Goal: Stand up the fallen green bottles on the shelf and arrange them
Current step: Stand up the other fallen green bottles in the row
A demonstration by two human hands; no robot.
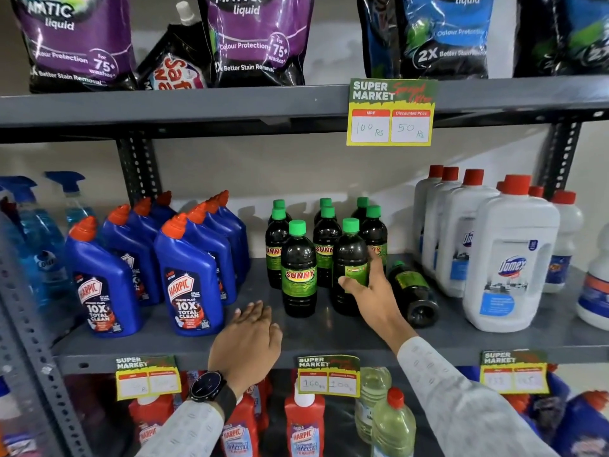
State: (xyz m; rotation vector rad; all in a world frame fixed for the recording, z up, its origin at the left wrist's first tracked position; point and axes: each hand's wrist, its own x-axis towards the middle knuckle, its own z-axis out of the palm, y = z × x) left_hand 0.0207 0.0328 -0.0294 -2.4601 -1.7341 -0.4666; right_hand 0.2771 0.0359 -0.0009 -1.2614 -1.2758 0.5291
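Several dark bottles with green caps and green SUNNY labels stand in rows on the grey middle shelf (329, 338). My right hand (369, 288) grips the front right upright bottle (350, 255) around its label. Just right of it one green bottle (412, 291) lies on its side, base toward me, cap pointing to the back. Another upright bottle (299, 268) stands at the front left of the group. My left hand (247, 341) hovers flat and open over the shelf's front edge, holding nothing, a watch on its wrist.
Blue Harpic bottles (188, 275) stand in rows to the left, white Domex jugs (507, 258) to the right, close to the lying bottle. Price tags (328, 376) hang on the shelf edge. Detergent pouches (253, 37) fill the shelf above; red bottles (303, 423) stand below.
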